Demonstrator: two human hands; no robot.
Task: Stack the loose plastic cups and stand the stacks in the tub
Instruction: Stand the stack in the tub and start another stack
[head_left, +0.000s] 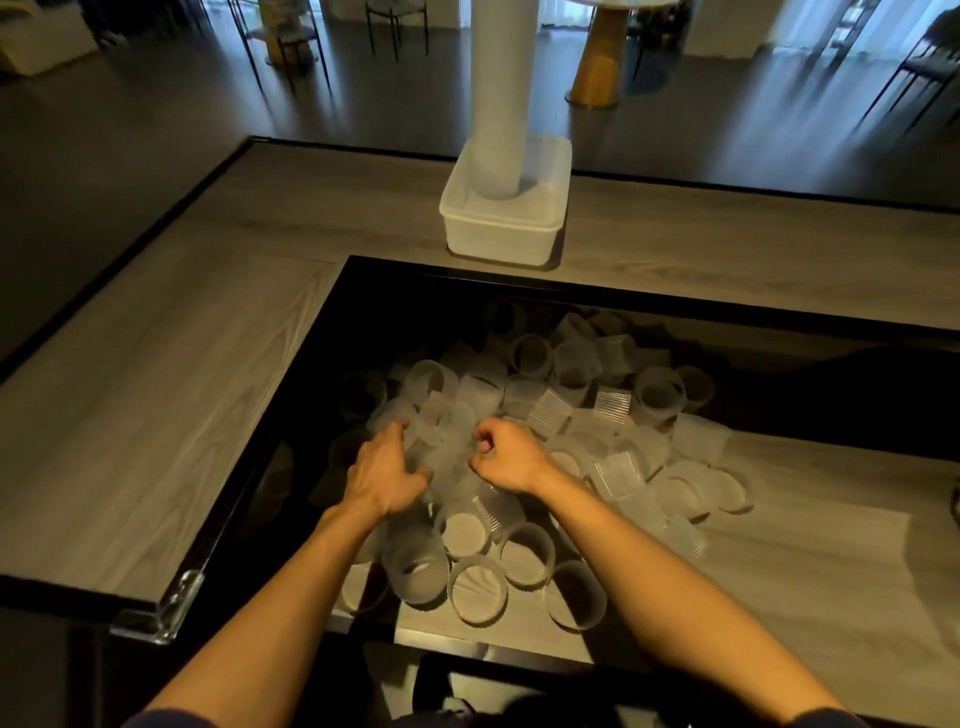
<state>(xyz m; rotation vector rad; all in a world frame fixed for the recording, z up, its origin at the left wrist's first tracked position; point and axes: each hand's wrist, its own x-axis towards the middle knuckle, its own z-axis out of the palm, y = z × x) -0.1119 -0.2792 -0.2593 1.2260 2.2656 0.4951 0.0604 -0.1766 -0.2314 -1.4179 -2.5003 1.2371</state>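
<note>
Loose cups (524, 415) lie heaped in the black-framed well (311, 364) sunk into the counter (156, 364). Most are on their sides, and a few sit mouth-up along the well's near edge. The tub (501, 228) sits at the counter's far edge, just behind the well's far rim, with one tall stack (501, 104) standing in it. Dozens of cups are loose, so we judge the job far from done.

Left hand (387, 470): fingers fairly straight, spread on the cups at the pile's near-left, thumb out. We see no confirmed grip. Right hand (506, 457): fingers curled, just beside the left, over the pile's middle. The cups there are translucent and blurred, so we can't tell whether it has one.

We read the current step as pick and nest. To do it well:
- We take the mouth-up cups at the near edge first, since they need no turning.
- We hold the base cup by its wall, not its rim. Thin plastic will likely flex.
- We drop each cup in straight. A tilted one will probably jam on the ribs.
- We keep stacks short enough to carry over the well's far rim without buckling.
- We stand them touching the tall stack so they prop each other up.
</note>
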